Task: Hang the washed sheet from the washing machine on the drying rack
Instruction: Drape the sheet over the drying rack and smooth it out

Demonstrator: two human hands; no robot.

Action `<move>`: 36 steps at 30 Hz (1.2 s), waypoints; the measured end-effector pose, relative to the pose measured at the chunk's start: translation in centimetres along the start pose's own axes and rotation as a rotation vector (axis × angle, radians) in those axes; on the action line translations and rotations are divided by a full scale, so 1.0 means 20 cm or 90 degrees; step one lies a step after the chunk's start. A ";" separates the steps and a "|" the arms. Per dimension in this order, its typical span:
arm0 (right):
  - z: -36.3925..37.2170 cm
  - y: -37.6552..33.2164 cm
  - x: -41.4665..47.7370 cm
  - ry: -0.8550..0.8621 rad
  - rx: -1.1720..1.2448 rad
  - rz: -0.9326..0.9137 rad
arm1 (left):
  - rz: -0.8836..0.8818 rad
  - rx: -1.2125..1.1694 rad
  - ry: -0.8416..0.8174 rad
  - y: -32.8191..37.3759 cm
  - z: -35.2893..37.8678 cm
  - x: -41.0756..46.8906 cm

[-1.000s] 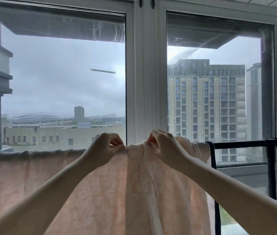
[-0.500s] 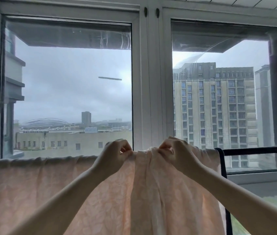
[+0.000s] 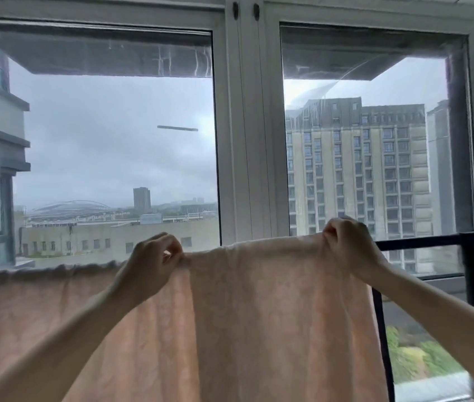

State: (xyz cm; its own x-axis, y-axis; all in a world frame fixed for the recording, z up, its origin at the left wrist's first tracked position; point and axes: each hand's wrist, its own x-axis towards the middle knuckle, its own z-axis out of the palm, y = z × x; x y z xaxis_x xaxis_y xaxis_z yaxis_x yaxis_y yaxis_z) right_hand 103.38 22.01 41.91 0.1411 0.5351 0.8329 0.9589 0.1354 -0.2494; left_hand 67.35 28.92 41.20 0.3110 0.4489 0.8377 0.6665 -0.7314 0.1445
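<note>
Sheet (image 3: pixel 259 314) draped over rack bar (image 3: pixel 433 242), top edge at the window. Left hand (image 3: pixel 151 265) and right hand (image 3: pixel 346 248) both pinched shut on that edge. Advice: pull taut, slide right along the bar, flatten bunching at left. Thin peach fabric, faint pattern; black metal tube.

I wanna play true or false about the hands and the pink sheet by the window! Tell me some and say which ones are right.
1. Both hands pinch the top edge of the sheet. True: left hand, right hand.
2. The sheet is blue. False: it is pale pink.
3. A black rack bar sticks out past the right hand. True.
4. The sheet lies on the floor. False: it hangs along the rack.
5. It is dark night outside. False: the sky is grey daylight.
</note>
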 end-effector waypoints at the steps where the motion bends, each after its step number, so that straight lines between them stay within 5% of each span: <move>1: 0.00 -0.03 0.00 0.000 -0.001 -0.022 | -0.002 -0.004 -0.007 0.02 0.00 0.01; 12: 0.20 -0.49 -0.04 -0.157 0.107 -0.242 | -0.007 -0.091 -0.046 0.15 0.08 0.05; 18: 0.21 -0.47 -0.04 -0.096 0.163 -0.221 | -0.005 -0.083 -0.059 0.10 0.06 0.00; 36: 0.01 0.02 -0.01 -0.047 -0.017 -0.048 | 0.005 0.004 -0.019 0.20 0.15 0.05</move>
State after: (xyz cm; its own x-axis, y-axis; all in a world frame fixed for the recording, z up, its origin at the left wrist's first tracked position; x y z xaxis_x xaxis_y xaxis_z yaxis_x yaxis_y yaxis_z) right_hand 103.67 22.02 41.59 0.0512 0.5840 0.8101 0.9723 0.1560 -0.1739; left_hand 72.33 27.93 41.10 0.3358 0.4587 0.8227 0.6686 -0.7313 0.1348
